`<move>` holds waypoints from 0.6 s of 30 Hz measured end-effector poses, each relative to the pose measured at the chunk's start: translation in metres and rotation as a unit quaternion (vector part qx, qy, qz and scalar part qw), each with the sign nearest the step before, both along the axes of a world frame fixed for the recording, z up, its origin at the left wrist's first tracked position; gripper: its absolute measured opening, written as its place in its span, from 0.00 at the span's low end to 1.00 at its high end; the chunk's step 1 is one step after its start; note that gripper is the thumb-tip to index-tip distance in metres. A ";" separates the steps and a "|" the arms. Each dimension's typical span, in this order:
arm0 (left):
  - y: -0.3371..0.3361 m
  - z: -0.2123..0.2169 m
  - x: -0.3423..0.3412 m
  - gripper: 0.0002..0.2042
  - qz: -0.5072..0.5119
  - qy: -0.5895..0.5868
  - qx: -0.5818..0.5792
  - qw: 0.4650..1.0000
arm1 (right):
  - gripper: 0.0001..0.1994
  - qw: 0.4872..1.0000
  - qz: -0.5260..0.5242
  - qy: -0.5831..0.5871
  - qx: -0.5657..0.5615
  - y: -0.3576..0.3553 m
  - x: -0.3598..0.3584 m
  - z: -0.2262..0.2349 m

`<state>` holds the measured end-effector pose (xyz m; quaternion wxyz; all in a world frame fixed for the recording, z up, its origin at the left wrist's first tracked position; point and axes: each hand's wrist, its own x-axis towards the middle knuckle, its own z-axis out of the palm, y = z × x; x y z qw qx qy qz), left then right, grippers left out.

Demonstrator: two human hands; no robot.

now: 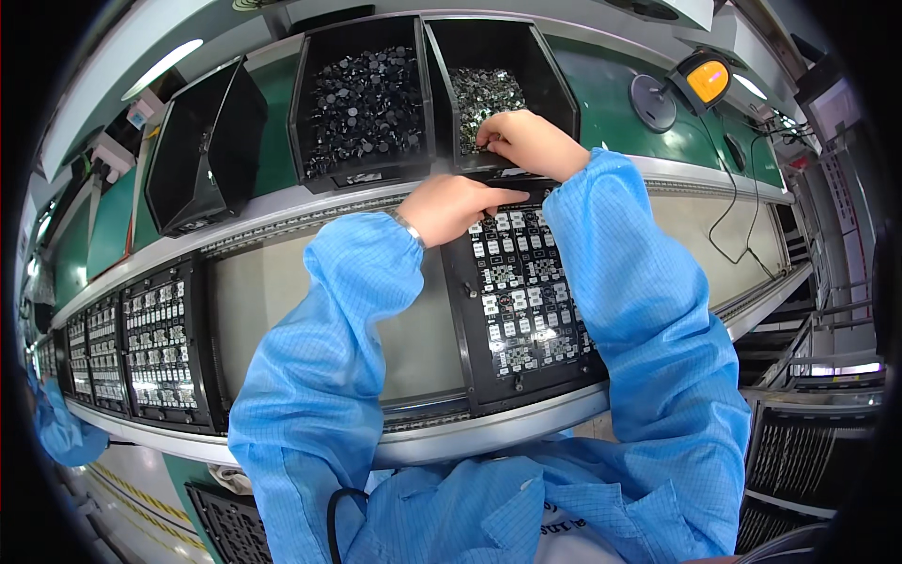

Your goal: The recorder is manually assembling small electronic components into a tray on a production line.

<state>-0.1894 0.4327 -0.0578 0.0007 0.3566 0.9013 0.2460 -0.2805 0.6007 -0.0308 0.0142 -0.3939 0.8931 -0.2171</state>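
Right hand point(534, 143): fingers curled close together at the small shiny parts point(484, 92) in the rightmost black bin point(550, 94); grip contents unconfirmed. Left hand point(449, 209): fingers extended over the board panel's point(526, 291) far edge, hold indeterminable. Recommended: pinch lightly, lift singly.

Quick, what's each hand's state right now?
Left hand: partly extended at the circuit-board panel's far edge; any grip can't be told.
Right hand: fingers curled inside the black bin; any held part can't be told.
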 end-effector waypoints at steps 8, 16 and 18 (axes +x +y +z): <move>-0.002 0.000 0.003 0.25 -0.014 0.007 0.010 1.000 | 0.08 1.000 -0.004 0.003 -0.016 0.003 0.001 0.000; -0.004 0.003 -0.001 0.21 -0.023 0.025 -0.008 0.999 | 0.07 0.998 -0.017 0.058 -0.007 0.004 0.000 0.000; -0.004 0.003 0.000 0.21 -0.021 0.047 -0.005 0.999 | 0.07 0.998 -0.016 0.060 -0.006 0.003 0.000 0.001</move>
